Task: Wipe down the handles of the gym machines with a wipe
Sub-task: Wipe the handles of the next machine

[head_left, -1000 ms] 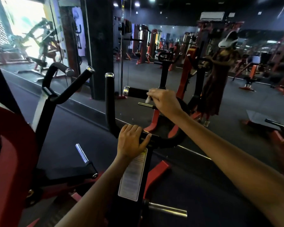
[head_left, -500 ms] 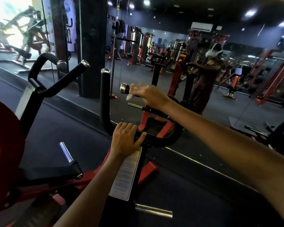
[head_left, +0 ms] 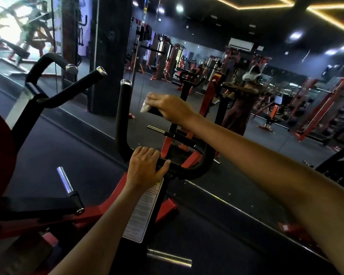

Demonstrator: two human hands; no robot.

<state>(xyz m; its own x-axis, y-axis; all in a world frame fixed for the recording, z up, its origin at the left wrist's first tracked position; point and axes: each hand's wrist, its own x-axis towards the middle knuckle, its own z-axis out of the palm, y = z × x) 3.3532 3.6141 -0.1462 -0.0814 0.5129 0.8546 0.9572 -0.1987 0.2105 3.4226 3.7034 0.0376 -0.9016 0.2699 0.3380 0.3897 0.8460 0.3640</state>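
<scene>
Your right hand pinches the wipe round the far handle's tip; your left hand grips the crossbar. Upright handle probably remains.

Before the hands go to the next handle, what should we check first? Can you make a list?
1. Wipe in the right hand: ok, it pokes out under the fingers.
2. Right hand at the handle's end: ok, the end cap is covered.
3. Left hand steadying the bar: ok, it holds the bar.
4. Whole handle wiped: cannot tell.
5. Upright handle beside it: free, no hand on it; wiped or not, cannot tell.
</scene>
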